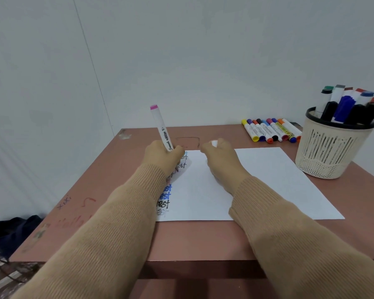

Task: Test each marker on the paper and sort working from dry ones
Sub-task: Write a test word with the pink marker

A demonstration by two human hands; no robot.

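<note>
A white sheet of paper (268, 182) lies on the brown table (108, 180), with the word "test" written several times in black and blue down its left edge. My left hand (162, 157) grips a white marker with a pink end (161, 128), held upright over the top left corner of the paper; its tip is hidden by my fingers. My right hand (220, 160) rests on the paper beside it, fingers curled round a small white cap (214, 143).
A row of several markers (270, 130) lies at the back right of the table. A beige basket (330, 149) full of more markers stands at the right edge. Scribbles mark the table's left side. A dark cloth (11, 229) lies on the floor at the left.
</note>
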